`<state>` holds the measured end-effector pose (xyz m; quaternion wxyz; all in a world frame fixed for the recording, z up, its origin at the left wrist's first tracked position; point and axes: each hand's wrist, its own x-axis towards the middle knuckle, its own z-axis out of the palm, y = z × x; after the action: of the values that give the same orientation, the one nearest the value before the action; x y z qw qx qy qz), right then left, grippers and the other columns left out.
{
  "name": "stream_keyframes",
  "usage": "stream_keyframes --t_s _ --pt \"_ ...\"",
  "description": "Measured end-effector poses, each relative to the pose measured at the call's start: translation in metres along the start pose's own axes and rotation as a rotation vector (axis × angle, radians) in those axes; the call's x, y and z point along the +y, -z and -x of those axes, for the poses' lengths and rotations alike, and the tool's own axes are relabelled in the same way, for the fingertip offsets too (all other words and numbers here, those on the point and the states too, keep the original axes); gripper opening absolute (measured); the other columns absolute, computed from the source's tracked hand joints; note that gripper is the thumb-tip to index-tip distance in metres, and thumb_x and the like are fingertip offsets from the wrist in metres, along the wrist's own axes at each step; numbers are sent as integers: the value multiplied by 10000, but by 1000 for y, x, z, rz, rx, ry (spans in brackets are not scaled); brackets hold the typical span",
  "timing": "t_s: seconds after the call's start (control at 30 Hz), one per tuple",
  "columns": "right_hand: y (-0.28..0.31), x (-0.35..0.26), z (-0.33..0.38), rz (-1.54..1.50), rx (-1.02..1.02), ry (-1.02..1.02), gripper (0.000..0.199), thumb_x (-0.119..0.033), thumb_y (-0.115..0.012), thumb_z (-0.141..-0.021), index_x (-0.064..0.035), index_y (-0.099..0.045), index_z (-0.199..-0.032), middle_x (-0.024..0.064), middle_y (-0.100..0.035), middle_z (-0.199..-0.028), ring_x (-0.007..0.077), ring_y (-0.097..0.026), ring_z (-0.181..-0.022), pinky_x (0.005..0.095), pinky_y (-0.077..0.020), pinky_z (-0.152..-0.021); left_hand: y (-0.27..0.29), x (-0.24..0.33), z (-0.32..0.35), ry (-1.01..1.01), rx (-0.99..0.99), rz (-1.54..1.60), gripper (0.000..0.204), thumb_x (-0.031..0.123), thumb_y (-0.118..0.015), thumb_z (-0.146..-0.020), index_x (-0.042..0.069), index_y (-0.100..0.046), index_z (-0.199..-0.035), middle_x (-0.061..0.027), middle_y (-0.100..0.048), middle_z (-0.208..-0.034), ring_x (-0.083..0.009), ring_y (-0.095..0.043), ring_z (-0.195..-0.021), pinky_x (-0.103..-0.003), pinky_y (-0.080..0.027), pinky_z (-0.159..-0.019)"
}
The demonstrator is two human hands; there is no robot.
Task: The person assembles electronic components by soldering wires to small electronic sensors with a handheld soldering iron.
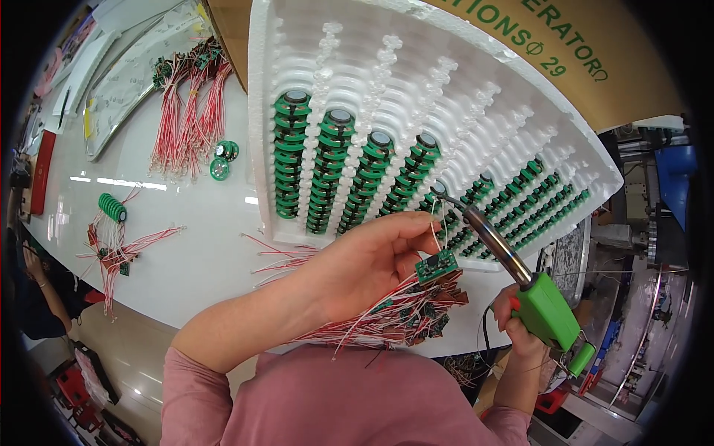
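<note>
Over the near table edge, the left hand (364,260) pinches a small green board (436,266) between thumb and fingers, holding it up with two thin wires rising from its top. The right hand (520,327) is clenched around the green handle of a soldering iron (513,275), whose dark barrel slants up and left so that the tip sits just above the board, close to the wires and to the left fingertips (416,227).

Below the board lies a heap of finished boards with red and white leads (387,316), spilling over the white table (193,245). Behind the hands a white foam tray (312,44) leans, its grooves filled with rows of green discs (290,156). Further left are a short stack of discs (111,207), more lead bundles (190,111), and two loose discs (222,160).

The main risk, as I judge it, is the hot tip: it works very near the left fingertips, so a small slip could burn them. The tip is also just in front of the foam tray, which could melt on contact. If the pinch wavers, the wires could shift off their pads and give a bad joint or a solder bridge.
</note>
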<state>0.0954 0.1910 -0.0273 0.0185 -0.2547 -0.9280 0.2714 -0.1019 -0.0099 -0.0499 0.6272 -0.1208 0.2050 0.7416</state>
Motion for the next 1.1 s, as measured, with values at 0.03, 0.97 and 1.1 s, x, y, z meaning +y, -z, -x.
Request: stream_keyframes --t_s 0.03,0.97,1.1 --pt "0 -1 0 -1 0 0 129 -184 -617 -753 -86 -567 -821 32 -597 -696 194 -581 -601 266 -447 -528 0 0 0 0 -9 0 114 207 -516 -845 98 -535 -873 22 -524 -801 -87 -500 -750 -259 -422 -692" --pt "5 -4 -3 -106 -21 -6 170 -150 -677 -666 -95 -607 -811 28 -580 -722 181 -566 -620 255 -438 -571 -4 0 -2 17 32 30 119 205 -512 -838 88 -528 -855 11 -524 -777 -101 -492 -758 -269 -433 -701" --pt "4 -2 -2 -67 26 16 173 -147 -688 -644 -92 -604 -784 37 -573 -702 197 -564 -601 264 -440 -556 -2 0 -3 14 16 31 112 200 -511 -838 91 -529 -857 15 -524 -777 -100 -492 -759 -268 -433 -704"
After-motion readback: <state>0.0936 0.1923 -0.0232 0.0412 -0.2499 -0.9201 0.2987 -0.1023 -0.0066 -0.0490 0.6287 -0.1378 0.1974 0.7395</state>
